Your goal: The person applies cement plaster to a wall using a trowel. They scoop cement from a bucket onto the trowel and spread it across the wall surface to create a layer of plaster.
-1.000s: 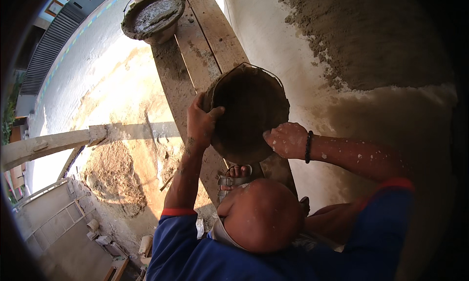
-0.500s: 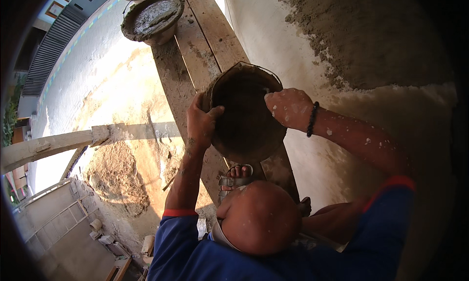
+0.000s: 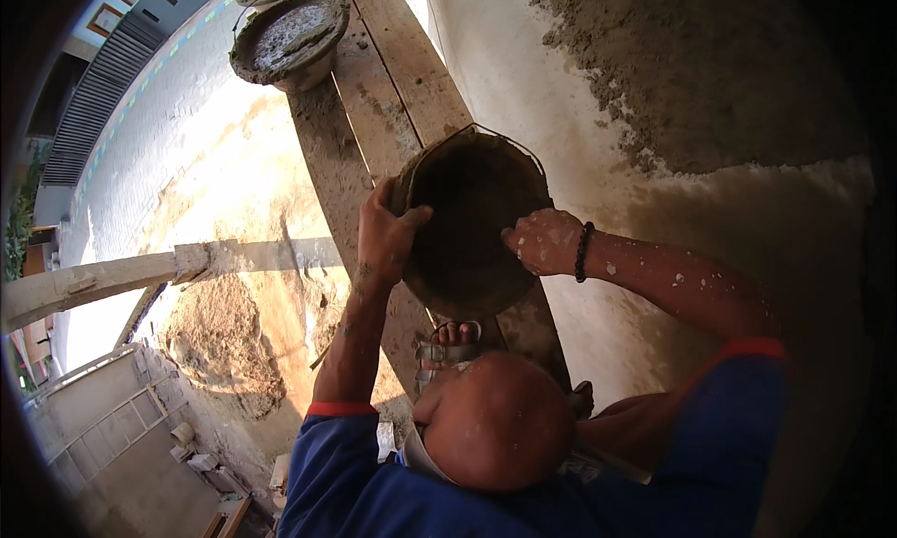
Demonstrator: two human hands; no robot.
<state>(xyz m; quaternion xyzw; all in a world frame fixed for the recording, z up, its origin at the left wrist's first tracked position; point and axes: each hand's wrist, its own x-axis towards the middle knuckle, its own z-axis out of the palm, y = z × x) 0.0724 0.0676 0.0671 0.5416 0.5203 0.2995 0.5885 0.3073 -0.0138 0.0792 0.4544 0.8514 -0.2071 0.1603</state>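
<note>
I see the left hand [image 3: 388, 234] clasping the left rim of a dark bucket [image 3: 467, 234], while the right hand [image 3: 544, 242] is clenched at its right edge; I cannot tell whether it grasps anything. The bucket lies between both hands at mid-frame, above wooden planks [image 3: 388, 103]. Farther out, a second, caked bucket [image 3: 308, 74] stands at upper left; rough plaster [image 3: 710, 71] spreads across the upper right.

Left grip [image 3: 385, 234] holds bucket [image 3: 462, 243]; right grip [image 3: 546, 242] at opposite side.
</note>
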